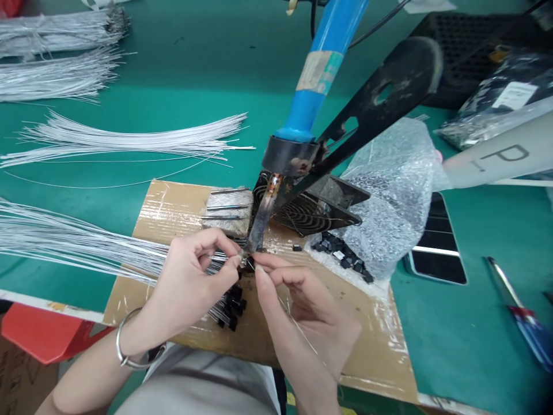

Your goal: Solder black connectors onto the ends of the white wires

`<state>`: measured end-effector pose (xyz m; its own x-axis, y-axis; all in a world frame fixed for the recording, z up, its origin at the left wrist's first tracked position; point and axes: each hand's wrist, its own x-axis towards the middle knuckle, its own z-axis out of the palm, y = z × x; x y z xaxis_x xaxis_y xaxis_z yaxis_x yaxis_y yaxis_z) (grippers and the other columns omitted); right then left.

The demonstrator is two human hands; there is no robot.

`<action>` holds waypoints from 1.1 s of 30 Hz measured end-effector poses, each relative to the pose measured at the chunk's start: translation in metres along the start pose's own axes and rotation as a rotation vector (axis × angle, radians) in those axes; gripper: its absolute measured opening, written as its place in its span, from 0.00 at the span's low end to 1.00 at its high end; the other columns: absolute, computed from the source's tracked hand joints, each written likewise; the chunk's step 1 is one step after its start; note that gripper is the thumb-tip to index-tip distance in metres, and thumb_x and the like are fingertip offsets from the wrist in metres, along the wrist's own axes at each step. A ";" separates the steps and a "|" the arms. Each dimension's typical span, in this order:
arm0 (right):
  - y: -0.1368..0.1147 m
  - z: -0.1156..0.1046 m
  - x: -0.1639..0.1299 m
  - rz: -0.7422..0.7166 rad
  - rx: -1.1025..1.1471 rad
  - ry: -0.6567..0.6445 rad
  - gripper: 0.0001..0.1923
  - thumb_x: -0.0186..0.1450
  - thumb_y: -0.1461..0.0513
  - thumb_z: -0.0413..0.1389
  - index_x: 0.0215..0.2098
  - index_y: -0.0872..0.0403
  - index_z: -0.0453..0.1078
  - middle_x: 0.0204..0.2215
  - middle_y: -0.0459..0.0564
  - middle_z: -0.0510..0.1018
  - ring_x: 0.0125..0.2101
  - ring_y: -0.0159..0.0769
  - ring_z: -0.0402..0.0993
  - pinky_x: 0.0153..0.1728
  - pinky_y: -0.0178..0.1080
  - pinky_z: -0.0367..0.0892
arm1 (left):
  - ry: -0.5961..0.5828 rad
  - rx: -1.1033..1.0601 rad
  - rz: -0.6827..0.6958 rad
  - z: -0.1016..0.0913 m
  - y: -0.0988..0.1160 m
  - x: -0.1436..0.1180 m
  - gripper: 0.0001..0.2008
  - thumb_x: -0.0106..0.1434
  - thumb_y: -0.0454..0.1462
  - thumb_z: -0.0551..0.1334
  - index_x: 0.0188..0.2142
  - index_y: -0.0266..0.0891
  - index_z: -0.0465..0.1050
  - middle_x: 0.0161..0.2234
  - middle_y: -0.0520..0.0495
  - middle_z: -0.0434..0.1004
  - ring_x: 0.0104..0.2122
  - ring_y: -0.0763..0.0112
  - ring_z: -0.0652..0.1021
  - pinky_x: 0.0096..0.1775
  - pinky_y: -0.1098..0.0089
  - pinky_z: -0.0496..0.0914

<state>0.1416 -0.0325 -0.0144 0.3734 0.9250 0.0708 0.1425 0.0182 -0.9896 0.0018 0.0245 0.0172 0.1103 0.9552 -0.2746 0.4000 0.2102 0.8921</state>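
Note:
My left hand [194, 276] pinches a bundle of thin white wires [78, 239] that fans out to the left, its end held at the tip of a soldering iron [263, 213]. The iron has a blue handle [322, 63] and hangs tilted in a black stand [371, 104]. My right hand [298, 305] pinches a fine wire or small part right at the same tip, fingertips almost touching the left hand's. Several small black components [231, 305] with leads lie under my hands on a tape-covered cardboard sheet [371, 340].
More white wire bundles [129, 138] lie on the green table at the left and back. A small fan [302, 210] sits behind the iron. A bubble-wrap bag [393, 190] spills black components [345, 256]. A phone [438, 245] and a pen [518, 311] lie at the right.

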 end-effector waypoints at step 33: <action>0.003 0.001 0.001 -0.004 0.003 -0.019 0.09 0.68 0.64 0.63 0.29 0.50 0.72 0.40 0.46 0.87 0.40 0.34 0.85 0.45 0.34 0.76 | -0.002 -0.012 0.055 -0.002 -0.013 0.001 0.03 0.60 0.35 0.66 0.30 0.39 0.76 0.30 0.46 0.81 0.29 0.67 0.79 0.28 0.71 0.69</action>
<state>0.1418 -0.0317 -0.0177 0.3554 0.9319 0.0720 0.1407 0.0228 -0.9898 -0.0049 0.0227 0.0065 0.1342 0.9649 -0.2256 0.3822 0.1596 0.9102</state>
